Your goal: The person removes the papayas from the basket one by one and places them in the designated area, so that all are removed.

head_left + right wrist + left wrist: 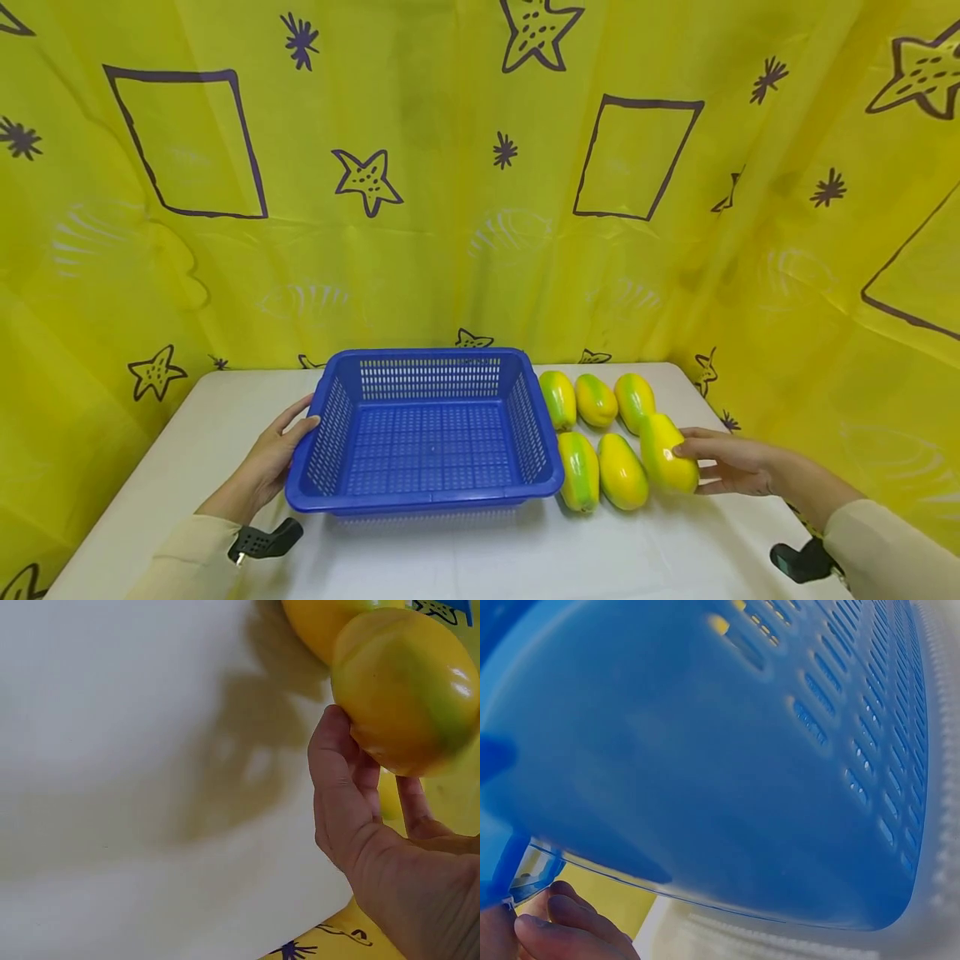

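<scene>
A blue plastic basket (427,498) with slotted walls stands on the table, nothing inside it. My left hand (268,458) grips its left rim, thumb over the top; in the left wrist view the fingertips (577,922) curl at the rim beside the blue wall (705,772). On the right, my right hand (731,461) holds a glossy yellow-green mango (667,457) between thumb and fingers. The right wrist view shows this mango (409,690) raised off the white surface, fingers around its near end.
Several more mangoes lie in two rows against the basket's right side, among them a front one (622,473) and a back one (596,401). A white table (420,558) carries everything. Behind and beside it hangs a yellow curtain (442,267) with star drawings.
</scene>
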Available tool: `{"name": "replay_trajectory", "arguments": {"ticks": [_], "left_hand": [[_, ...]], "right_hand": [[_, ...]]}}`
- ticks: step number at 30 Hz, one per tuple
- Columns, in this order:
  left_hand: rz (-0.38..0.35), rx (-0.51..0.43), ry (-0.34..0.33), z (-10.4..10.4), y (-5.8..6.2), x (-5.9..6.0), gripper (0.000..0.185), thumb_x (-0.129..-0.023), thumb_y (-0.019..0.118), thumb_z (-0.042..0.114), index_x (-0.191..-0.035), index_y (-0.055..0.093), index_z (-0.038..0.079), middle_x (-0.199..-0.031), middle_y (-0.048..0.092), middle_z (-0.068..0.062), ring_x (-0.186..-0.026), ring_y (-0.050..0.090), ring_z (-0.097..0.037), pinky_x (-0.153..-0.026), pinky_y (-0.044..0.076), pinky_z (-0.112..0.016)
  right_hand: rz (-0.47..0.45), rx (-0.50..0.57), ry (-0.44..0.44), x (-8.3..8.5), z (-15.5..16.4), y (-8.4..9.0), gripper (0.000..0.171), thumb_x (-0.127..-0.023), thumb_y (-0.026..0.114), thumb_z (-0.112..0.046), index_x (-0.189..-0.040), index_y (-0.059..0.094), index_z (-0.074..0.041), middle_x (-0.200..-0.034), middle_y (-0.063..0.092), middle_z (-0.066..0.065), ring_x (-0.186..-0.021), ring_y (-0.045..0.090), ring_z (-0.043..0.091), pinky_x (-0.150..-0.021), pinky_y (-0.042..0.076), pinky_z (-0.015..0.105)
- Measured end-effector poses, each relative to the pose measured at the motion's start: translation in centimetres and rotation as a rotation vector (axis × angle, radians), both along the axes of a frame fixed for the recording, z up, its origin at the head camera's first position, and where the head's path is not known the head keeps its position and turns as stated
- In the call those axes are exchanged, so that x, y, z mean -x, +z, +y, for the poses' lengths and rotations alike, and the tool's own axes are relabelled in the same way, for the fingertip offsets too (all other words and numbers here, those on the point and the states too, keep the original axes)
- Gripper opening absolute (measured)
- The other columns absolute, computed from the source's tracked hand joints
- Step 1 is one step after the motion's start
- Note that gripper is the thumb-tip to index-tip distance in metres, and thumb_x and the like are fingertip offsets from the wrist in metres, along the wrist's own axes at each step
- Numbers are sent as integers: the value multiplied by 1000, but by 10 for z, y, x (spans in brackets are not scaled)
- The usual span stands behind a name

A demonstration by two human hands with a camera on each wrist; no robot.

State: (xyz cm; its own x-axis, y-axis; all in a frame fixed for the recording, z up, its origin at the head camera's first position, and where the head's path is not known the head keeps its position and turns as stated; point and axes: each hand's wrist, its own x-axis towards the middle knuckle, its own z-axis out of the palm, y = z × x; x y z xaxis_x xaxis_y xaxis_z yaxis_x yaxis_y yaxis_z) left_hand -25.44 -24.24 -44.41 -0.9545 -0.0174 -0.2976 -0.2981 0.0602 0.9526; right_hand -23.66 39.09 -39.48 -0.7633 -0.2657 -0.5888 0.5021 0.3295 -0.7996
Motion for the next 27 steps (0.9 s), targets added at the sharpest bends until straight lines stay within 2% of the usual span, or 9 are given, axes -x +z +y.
{"name": "replay_trajectory", "arguments": {"ticks": [10,19,27], "left_hand": [[2,43,4,2,0,1,70,-101,54,37,-159,17,23,-106,67,-4,-83,68,-14,-73,61,-35],[1,63,2,-2,0,0,70,-100,55,37,-158,19,22,-105,67,-2,-83,68,-14,-75,61,-34],[-1,61,5,-2,1,0,71,-99,56,37,-158,20,22,-101,67,-1,-82,68,-13,-74,60,-32]], "right_hand": [[-9,-4,-58,-3,7,-13,78,-99,52,-26,-151,3,4,-132,42,19,-109,54,30,-95,53,46],[33,-102,-89,-1,6,-23,78,-97,54,-28,-151,8,4,-140,33,30,-116,50,35,-93,54,46],[52,-113,-96,-3,3,-27,79,-96,55,-30,-151,9,5,-144,28,34,-122,47,40,-92,54,47]]}}
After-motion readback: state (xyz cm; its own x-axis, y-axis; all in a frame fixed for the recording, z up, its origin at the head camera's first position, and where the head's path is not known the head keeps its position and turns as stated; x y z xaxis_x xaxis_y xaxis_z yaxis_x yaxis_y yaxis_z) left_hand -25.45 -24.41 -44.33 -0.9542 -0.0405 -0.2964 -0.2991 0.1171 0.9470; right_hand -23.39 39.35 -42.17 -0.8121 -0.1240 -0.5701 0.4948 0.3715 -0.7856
